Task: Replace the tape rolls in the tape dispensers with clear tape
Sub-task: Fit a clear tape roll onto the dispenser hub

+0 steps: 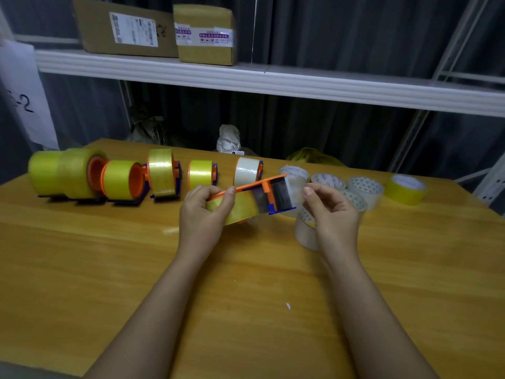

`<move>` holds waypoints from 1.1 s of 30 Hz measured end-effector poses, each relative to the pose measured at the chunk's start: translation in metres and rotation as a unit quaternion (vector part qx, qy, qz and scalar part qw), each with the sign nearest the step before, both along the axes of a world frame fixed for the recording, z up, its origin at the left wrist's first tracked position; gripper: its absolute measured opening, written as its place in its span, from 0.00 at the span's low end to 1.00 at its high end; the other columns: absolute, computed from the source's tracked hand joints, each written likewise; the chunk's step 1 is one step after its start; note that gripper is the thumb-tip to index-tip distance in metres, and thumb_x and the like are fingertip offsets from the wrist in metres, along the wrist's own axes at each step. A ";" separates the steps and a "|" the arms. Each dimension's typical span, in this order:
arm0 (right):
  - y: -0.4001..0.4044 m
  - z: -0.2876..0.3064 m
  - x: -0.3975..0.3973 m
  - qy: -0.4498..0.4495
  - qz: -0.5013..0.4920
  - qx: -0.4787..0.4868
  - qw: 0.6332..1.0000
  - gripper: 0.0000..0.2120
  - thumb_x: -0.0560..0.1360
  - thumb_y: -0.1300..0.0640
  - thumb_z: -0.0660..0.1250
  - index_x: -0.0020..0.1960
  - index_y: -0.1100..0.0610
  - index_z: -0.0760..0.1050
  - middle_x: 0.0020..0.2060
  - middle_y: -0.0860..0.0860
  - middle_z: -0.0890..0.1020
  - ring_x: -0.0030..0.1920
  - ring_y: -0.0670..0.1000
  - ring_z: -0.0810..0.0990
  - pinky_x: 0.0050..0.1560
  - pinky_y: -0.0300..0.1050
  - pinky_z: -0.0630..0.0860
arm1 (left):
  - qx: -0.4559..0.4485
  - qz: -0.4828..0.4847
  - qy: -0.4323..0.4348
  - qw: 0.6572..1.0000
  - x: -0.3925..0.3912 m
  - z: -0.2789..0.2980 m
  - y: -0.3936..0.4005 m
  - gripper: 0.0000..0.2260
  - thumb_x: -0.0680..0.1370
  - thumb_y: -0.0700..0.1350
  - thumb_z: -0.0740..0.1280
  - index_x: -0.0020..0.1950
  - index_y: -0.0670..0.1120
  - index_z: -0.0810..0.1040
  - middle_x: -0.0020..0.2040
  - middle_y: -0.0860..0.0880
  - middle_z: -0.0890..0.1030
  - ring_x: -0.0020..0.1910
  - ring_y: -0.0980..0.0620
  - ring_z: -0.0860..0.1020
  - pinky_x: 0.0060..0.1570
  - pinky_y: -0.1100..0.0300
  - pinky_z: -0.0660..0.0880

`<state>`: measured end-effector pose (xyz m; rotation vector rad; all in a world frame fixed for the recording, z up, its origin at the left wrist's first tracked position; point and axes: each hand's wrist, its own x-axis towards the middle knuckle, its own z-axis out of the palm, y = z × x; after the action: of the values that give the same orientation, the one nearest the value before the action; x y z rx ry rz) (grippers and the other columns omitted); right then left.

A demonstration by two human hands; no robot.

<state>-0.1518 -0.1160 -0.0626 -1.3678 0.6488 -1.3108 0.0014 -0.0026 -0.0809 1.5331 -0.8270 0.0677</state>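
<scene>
From the head camera, your left hand (203, 214) grips an orange-and-blue tape dispenser (262, 195) loaded with a yellow tape roll (237, 210), held just above the wooden table (109, 255). Your right hand (332, 212) sits at the dispenser's blade end, fingers curled; whether they pinch anything there, you cannot tell. Beside and behind that hand lie clear tape rolls (366, 188). Along the table's far edge stands a row of dispensers (164, 173) with yellow rolls, and one dispenser with whitish tape (247, 170).
</scene>
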 end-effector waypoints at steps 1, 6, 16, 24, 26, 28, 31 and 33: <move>0.000 0.000 0.000 -0.011 0.016 0.016 1.000 0.04 0.75 0.64 0.69 0.48 0.58 0.81 0.42 0.48 0.83 0.44 0.42 0.82 0.47 0.36 0.79 | 0.001 -0.001 0.006 1.000 -0.001 0.001 0.000 0.07 0.76 0.51 0.68 0.39 0.54 0.75 0.41 0.51 0.76 0.44 0.48 0.76 0.44 0.40 0.75; 0.002 0.004 -0.002 -0.053 0.056 0.052 0.996 0.05 0.75 0.66 0.68 0.49 0.59 0.80 0.37 0.46 0.84 0.41 0.43 0.83 0.43 0.34 0.79 | -0.002 -0.015 0.040 0.999 -0.002 0.001 0.001 0.07 0.76 0.53 0.67 0.41 0.52 0.77 0.43 0.51 0.76 0.46 0.46 0.77 0.40 0.37 0.77; 0.003 0.007 -0.004 -0.066 0.099 0.073 0.990 0.07 0.76 0.67 0.66 0.48 0.58 0.80 0.33 0.47 0.84 0.37 0.43 0.82 0.41 0.34 0.79 | -0.010 -0.026 0.058 0.998 -0.006 0.006 0.004 0.07 0.77 0.51 0.67 0.42 0.49 0.78 0.42 0.50 0.77 0.45 0.50 0.77 0.44 0.39 0.77; 0.003 0.007 -0.004 -0.070 0.122 0.082 0.987 0.07 0.76 0.67 0.65 0.49 0.59 0.80 0.35 0.47 0.84 0.38 0.43 0.82 0.41 0.34 0.78 | -0.014 -0.034 0.069 0.997 -0.007 0.006 0.004 0.07 0.77 0.50 0.66 0.43 0.48 0.78 0.43 0.47 0.77 0.45 0.49 0.77 0.42 0.48 0.75; 0.003 0.008 -0.003 -0.078 0.136 0.091 0.984 0.07 0.77 0.67 0.64 0.49 0.59 0.79 0.34 0.48 0.84 0.38 0.43 0.82 0.41 0.35 0.79 | -0.013 -0.036 0.069 0.997 -0.007 0.006 0.004 0.07 0.77 0.50 0.66 0.42 0.48 0.78 0.43 0.48 0.78 0.44 0.51 0.76 0.41 0.53 0.73; 0.004 0.009 -0.003 -0.083 0.145 0.098 0.981 0.07 0.77 0.67 0.64 0.48 0.59 0.79 0.34 0.48 0.84 0.38 0.43 0.82 0.41 0.35 0.79 | -0.015 -0.039 0.069 0.997 -0.007 0.006 0.004 0.07 0.77 0.49 0.67 0.42 0.48 0.78 0.42 0.49 0.78 0.43 0.53 0.76 0.41 0.56 0.72; 0.004 0.009 -0.003 -0.087 0.154 0.109 0.978 0.07 0.77 0.67 0.64 0.48 0.59 0.79 0.35 0.48 0.84 0.39 0.44 0.82 0.41 0.36 0.80 | -0.015 -0.041 0.068 0.997 -0.007 0.006 0.004 0.07 0.77 0.49 0.66 0.42 0.48 0.78 0.42 0.50 0.77 0.42 0.55 0.75 0.41 0.58 0.72; 0.005 0.010 -0.003 -0.091 0.159 0.118 0.976 0.07 0.77 0.67 0.64 0.49 0.60 0.79 0.36 0.49 0.84 0.39 0.44 0.83 0.43 0.36 0.80 | -0.018 -0.044 0.072 0.996 -0.007 0.005 0.004 0.07 0.77 0.49 0.66 0.42 0.48 0.78 0.41 0.50 0.77 0.42 0.55 0.75 0.41 0.57 0.72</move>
<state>-0.1548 -0.1111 -0.0523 -1.0908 0.4235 -1.0490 -0.0058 0.0016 -0.0754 1.4486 -0.7734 -0.0914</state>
